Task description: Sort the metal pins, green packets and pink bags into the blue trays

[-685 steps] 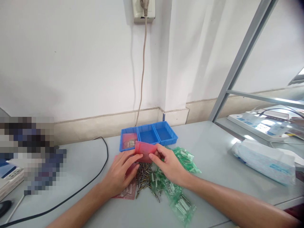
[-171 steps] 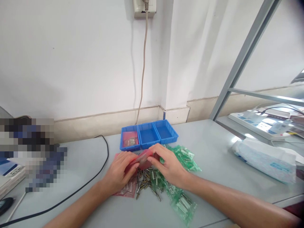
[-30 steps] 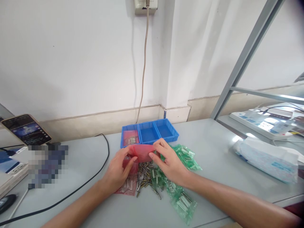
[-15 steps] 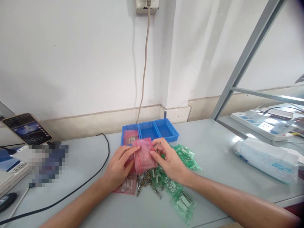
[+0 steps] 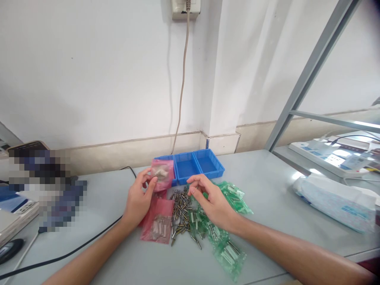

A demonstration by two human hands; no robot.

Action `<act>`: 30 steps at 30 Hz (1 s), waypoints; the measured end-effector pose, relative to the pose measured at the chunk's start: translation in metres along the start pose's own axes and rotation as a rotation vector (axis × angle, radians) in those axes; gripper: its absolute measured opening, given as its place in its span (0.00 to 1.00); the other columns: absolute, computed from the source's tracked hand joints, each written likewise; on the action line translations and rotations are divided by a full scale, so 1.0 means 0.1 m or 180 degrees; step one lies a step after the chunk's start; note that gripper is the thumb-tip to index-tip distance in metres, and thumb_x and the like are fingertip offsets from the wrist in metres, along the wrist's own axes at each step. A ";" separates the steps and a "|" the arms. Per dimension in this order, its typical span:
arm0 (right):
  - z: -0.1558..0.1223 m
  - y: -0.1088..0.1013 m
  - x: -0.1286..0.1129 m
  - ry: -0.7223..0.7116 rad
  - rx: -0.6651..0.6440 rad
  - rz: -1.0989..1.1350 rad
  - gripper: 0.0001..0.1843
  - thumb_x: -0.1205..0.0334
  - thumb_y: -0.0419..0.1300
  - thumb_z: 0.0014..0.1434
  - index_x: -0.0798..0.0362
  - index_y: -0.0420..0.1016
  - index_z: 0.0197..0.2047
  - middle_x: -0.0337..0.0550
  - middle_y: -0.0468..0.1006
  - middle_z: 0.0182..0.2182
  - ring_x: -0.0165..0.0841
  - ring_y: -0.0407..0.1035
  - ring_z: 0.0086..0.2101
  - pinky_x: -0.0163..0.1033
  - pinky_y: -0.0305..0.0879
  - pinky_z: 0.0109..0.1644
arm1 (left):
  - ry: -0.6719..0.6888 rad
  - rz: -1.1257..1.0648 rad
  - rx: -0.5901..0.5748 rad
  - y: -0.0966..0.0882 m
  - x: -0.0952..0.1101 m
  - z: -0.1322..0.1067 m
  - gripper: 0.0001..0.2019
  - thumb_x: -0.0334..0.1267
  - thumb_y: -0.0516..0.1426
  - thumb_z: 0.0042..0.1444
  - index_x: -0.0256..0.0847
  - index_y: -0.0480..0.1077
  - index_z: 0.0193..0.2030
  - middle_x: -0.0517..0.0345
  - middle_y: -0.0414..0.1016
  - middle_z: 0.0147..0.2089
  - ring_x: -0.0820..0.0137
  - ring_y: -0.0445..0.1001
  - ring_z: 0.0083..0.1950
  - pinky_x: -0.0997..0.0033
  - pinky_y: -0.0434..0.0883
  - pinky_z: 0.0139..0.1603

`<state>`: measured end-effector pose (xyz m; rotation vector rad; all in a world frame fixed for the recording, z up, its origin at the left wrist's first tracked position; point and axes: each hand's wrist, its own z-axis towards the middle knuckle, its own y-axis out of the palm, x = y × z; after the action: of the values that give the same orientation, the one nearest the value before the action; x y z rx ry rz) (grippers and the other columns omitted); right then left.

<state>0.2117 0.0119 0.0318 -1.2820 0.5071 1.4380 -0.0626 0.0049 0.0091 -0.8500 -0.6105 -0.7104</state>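
My left hand point(image 5: 138, 198) is closed on a small pink zip bag point(image 5: 162, 174), pinching its left edge between thumb and fingers. Something pale shows inside that bag, which hangs over the left compartment of a blue divided tray point(image 5: 194, 180). My right hand point(image 5: 210, 202) hovers over the green bags with its fingers curved and slightly apart, nothing visible in them. Below the left hand lies another pink bag point(image 5: 158, 223) with pale pieces inside. Between the hands is a pile of loose metal pins or screws point(image 5: 181, 211). Green bags point(image 5: 228, 253) of small parts lie to the right.
A black cable point(image 5: 74, 252) runs across the left of the table. On the right lies a soft plastic pack point(image 5: 335, 202), near a metal frame post point(image 5: 297, 95). A computer mouse point(image 5: 10, 250) sits at the left edge. The wall stands behind the tray.
The pink bag has moved left and up in my left hand, over the tray's left compartment. My right hand has let go of it. More loose metal pieces and the lower pink bag now show.
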 end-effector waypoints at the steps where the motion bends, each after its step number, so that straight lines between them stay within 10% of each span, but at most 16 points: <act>1: 0.00 0.00 0.01 0.0000 0.0014 -0.0004 0.11 0.55 0.55 0.78 0.46 0.70 0.59 0.40 0.80 0.41 0.36 0.72 0.39 0.43 0.66 0.45 | -0.0114 -0.0132 0.0093 -0.01 0.00 0.02 0.23 0.50 0.58 0.73 0.43 0.65 0.69 0.60 0.78 0.38 0.64 0.74 0.39 0.65 0.70 0.46; 10: 0.01 -0.03 0.00 -0.0058 0.0083 -0.0215 0.10 0.59 0.56 0.76 0.45 0.70 0.58 0.38 0.78 0.41 0.34 0.69 0.35 0.41 0.66 0.42 | -0.0173 -0.0343 0.0546 -0.01 -0.10 0.11 0.16 0.52 0.55 0.74 0.45 0.74 0.56 0.53 0.78 0.54 0.61 0.75 0.54 0.62 0.69 0.57; 15: 0.01 -0.02 -0.02 -0.0099 0.0082 -0.0323 0.09 0.58 0.55 0.77 0.46 0.71 0.57 0.40 0.78 0.43 0.34 0.68 0.35 0.41 0.66 0.40 | -0.0284 -0.0411 0.0452 -0.01 -0.10 0.13 0.25 0.52 0.56 0.74 0.45 0.64 0.72 0.58 0.77 0.41 0.63 0.76 0.43 0.64 0.73 0.49; 25: 0.00 -0.01 -0.03 -0.0079 0.0081 0.0001 0.20 0.53 0.58 0.76 0.45 0.65 0.67 0.44 0.80 0.50 0.36 0.72 0.38 0.42 0.69 0.42 | 0.1694 0.0528 -0.0341 -0.01 0.17 -0.31 0.16 0.39 0.54 0.77 0.49 0.72 0.67 0.52 0.83 0.51 0.62 0.80 0.51 0.63 0.78 0.53; 30: -0.03 -0.02 0.00 -0.0032 0.0197 0.0202 0.21 0.45 0.46 0.80 0.46 0.76 0.53 0.41 0.79 0.36 0.37 0.72 0.35 0.44 0.69 0.43 | 0.1508 0.0343 -0.0350 0.06 0.21 -0.37 0.13 0.41 0.55 0.76 0.46 0.71 0.64 0.54 0.83 0.46 0.62 0.82 0.49 0.61 0.78 0.52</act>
<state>0.2144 0.0101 0.0311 -1.2182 0.5859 1.4696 -0.0381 -0.0289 0.0021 -0.7729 -0.1016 -0.8174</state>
